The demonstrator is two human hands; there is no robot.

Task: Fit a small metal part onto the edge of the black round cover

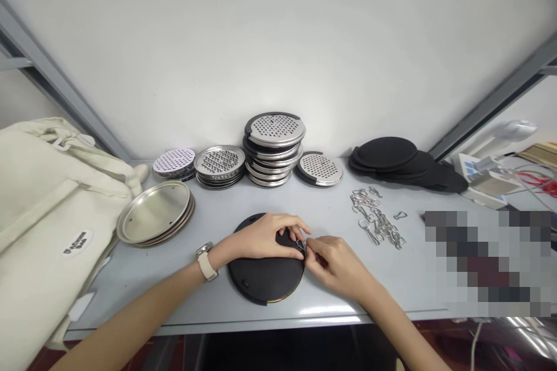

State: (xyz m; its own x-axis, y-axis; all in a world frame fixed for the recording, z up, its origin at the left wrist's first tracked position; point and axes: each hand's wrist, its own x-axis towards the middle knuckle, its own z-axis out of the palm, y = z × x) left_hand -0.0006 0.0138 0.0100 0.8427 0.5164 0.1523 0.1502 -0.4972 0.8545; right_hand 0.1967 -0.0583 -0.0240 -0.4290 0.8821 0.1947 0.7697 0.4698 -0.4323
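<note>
Under the left hand (263,237) lies a round black disc (267,278), flat on the grey table (200,308), its right edge reaching the fingertips of both hands. At that edge, between the left thumb and fingers, sits a small metal ring (299,242). The left fingers curve over it while the palm rests across the disc; whether they pinch the ring or only steady it, I cannot tell. The right hand (333,264) comes in from the other side, its thumb and forefinger drawn together just beside the ring; what lies between those tips is too small to make out. A watch (206,262) with a pale strap circles the left wrist.

Straight beyond the grip stands a tall stack of graters (278,130), with a single grater (322,169) just to its right and a lower pile of graters (220,161) to its left. Farther left of these is a short pile topped by a lilac disc (174,162). Nearer, left of the hands, are stacked metal plates (154,213), and past them a cream bag (39,197). Right of the grip lies a loose heap of metal clips (376,221), one clip (400,215) apart from the rest. Behind that heap, several flat black rounds (385,153) overlap.
</note>
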